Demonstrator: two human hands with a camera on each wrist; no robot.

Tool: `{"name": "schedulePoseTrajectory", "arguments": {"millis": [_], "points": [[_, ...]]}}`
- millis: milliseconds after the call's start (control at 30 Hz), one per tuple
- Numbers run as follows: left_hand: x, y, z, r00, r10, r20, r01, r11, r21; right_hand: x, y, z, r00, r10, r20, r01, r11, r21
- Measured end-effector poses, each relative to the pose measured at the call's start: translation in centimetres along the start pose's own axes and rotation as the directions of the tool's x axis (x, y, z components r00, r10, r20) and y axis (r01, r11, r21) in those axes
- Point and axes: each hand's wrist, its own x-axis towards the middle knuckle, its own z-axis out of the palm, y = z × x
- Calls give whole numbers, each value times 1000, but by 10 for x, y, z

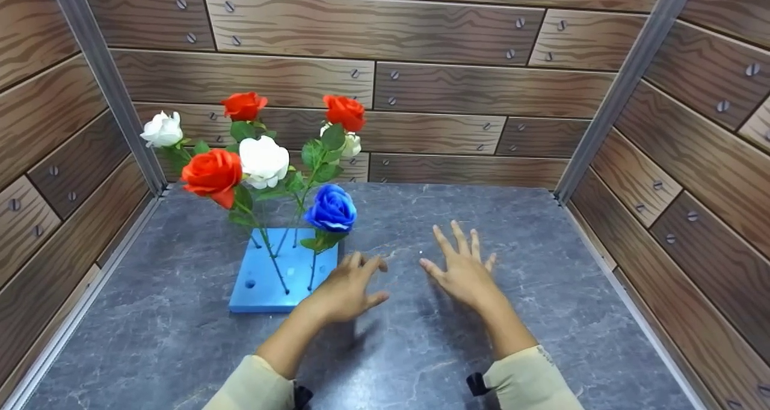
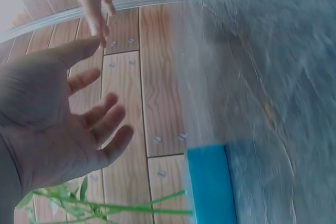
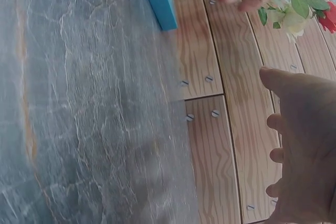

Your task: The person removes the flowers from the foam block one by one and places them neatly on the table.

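Note:
My left hand [image 1: 346, 291] hovers at the right edge of a blue foam block [image 1: 264, 299], fingers loosely bent and holding nothing. To its right, my right hand [image 1: 464, 275] is held over the table with fingers spread, also holding nothing. Stems of artificial roses stand in holes in the block. A blue rose [image 1: 332, 208] is closest to the left hand. Further left and behind are a large red rose [image 1: 213, 172], a white rose [image 1: 263, 162], another white rose [image 1: 162, 130], and two red roses [image 1: 243, 106] at the back. A cream rose [image 1: 350, 144] is partly hidden behind leaves.
The grey marble-patterned table [image 1: 541, 314] is enclosed by wood-print walls [image 1: 445, 85] at the back and both sides. Metal corner posts [image 1: 619, 91] rise at the back. One hole [image 1: 250, 284] at the block's front left has no stem in it.

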Motion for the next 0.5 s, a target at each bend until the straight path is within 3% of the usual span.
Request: {"name": "schedulePoseTrajectory", "arguments": {"millis": [133, 300, 400, 500], "points": [[-11, -11, -10, 988, -28, 153, 38, 997, -61, -1, -5, 3, 1000, -12, -1, 12, 1000, 3], [-28, -29, -25, 948, -35, 317, 70, 993, -98, -1, -13, 10, 999, -52, -8, 52, 998, 30], [-40, -42, -36, 925, -37, 378, 79, 992, -96, -1, -19, 14, 998, -68, -9, 68, 996, 58], [-51, -54, -47, 915, -39, 401, 88, 991, -105, -1, -27, 17, 996, -90, -14, 91, 992, 88]]}}
